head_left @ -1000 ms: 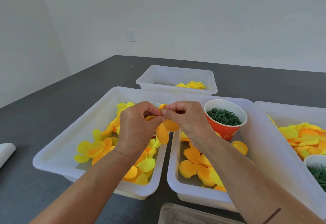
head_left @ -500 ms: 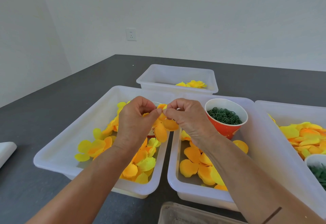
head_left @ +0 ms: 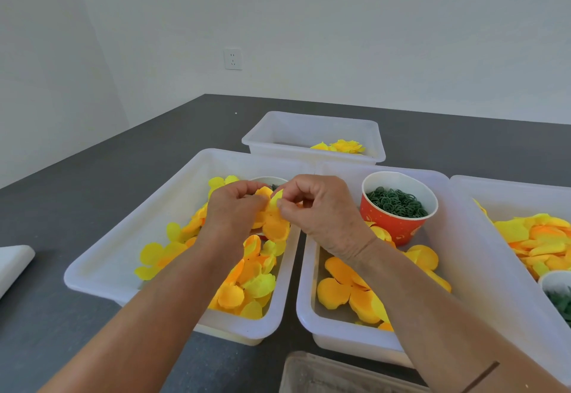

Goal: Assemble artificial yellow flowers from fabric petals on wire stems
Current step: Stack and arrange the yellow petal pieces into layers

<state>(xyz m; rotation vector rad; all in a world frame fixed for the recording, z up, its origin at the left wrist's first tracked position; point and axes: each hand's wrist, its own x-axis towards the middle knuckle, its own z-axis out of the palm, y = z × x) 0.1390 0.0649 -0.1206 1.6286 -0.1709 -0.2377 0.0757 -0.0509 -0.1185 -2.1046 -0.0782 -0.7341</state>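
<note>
Dark grey tabletop (head_left: 92, 176), matte, runs to back wall. White walls (head_left: 340, 21) meet in corner at upper L. White wall socket (head_left: 233, 59) on back wall, above tabletop's far edge. White folded item (head_left: 12, 264) at L frame edge, lying on tabletop, well apart from the tubs; material can't tell. Clear plastic container (head_left: 340, 374) at bottom edge, centre-R, only its cloudy rim and top in view, contents can't tell. Small pale speck (head_left: 236, 113) on tabletop nr back wall.
</note>
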